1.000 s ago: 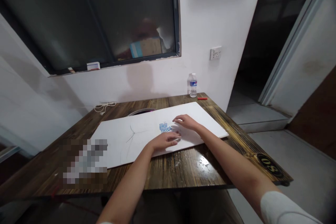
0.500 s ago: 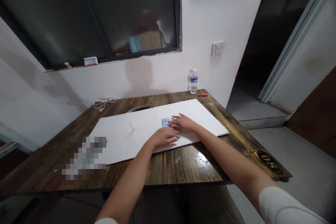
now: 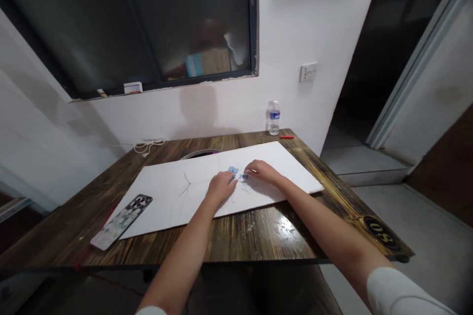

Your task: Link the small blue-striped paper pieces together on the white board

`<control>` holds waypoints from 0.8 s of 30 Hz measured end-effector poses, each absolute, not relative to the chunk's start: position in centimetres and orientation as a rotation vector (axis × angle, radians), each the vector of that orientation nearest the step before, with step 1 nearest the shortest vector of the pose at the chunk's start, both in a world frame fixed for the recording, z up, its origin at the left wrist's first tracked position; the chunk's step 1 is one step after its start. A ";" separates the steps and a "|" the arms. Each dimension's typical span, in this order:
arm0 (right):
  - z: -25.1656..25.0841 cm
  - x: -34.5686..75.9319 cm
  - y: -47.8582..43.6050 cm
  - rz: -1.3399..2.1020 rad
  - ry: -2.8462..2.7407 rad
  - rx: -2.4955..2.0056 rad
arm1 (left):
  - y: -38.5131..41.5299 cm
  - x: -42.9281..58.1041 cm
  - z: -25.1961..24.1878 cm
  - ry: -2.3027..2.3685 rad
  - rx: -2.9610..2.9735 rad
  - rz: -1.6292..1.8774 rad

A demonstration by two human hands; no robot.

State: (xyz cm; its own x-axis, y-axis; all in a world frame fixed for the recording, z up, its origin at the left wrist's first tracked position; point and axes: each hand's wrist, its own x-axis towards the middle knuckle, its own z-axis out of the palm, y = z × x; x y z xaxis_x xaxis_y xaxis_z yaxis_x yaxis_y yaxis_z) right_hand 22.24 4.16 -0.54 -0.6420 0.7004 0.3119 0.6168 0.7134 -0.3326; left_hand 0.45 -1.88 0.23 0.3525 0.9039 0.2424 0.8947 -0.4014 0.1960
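Observation:
A small group of flat blue-and-white pieces (image 3: pixel 232 170), perhaps cards or tiles, lies on a white board (image 3: pixel 162 182). Their exact kind is too small to tell. My left hand (image 3: pixel 220 187) rests low over the board, its fingers closed at the pieces' near left edge. From the other side my right hand (image 3: pixel 263 172) bends its fingers and thumb around the right end of a blue-and-white strip. That strip lies between my two hands, and my fingertips partly hide it. Faint dark lines mark the board's left half.
A phone in a patterned case (image 3: pixel 121 221) overlaps the board's left corner. On the wooden table (image 3: pixel 254 241), a water bottle (image 3: pixel 274 120), a red pen (image 3: pixel 287 137) and a coiled white cord (image 3: pixel 149 145) lie toward the wall. A round rim (image 3: pixel 199 153) shows behind the board.
Both hands were flatter, with fingers spread over the fanned pieces. Now my fingers are curled, my left hand has shifted slightly left, and some pieces are spread out between the hands.

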 end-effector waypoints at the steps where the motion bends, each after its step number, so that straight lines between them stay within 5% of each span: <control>1: -0.9 22.2 4.4 0.250 -2.485 -0.980 | -1.8 0.4 0.0 1.687 2.563 0.446; 11: -3.3 22.1 5.4 0.319 -2.422 -1.120 | -2.0 1.1 -0.4 1.011 2.653 0.237; 19: -1.5 24.8 5.4 0.597 -2.474 -1.063 | -1.5 0.5 -0.7 1.727 2.475 0.306; 24: -1.0 26.0 5.3 0.672 -2.591 -1.136 | -1.6 0.6 -0.7 1.439 2.492 0.206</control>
State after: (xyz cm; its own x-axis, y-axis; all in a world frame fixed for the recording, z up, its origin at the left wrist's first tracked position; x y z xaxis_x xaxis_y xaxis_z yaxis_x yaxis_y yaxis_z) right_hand 26.05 5.26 -1.04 -0.6717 0.7403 0.0286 0.6330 0.5935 -0.4971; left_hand 0.62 -1.64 -0.73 0.5008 0.8655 -0.0050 0.8293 -0.4782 0.2892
